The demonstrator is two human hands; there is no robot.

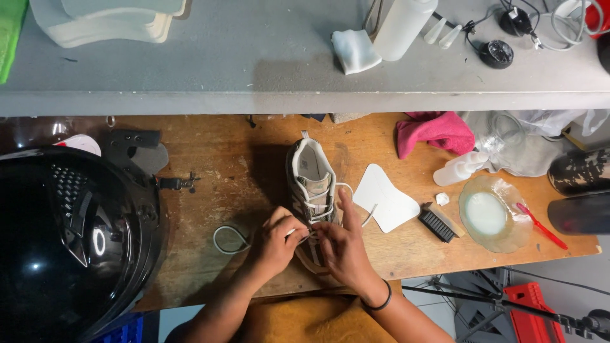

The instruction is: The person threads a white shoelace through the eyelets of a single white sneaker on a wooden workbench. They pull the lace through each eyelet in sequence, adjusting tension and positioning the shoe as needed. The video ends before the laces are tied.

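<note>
Centrally on the wooden bench [210,190] stands one sneaker [311,184], toe toward the person. Two hands work on it: left hand [274,240] pinches one white lace [230,238]; right hand [343,244] grips the lacing. Both hands hide the toe. One black helmet [70,241] is cut off at left.

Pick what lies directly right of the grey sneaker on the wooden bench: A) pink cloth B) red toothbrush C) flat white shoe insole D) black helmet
C: the flat white shoe insole lies just right of the grey sneaker, on the wooden bench, with the small black brush beyond it.
</note>
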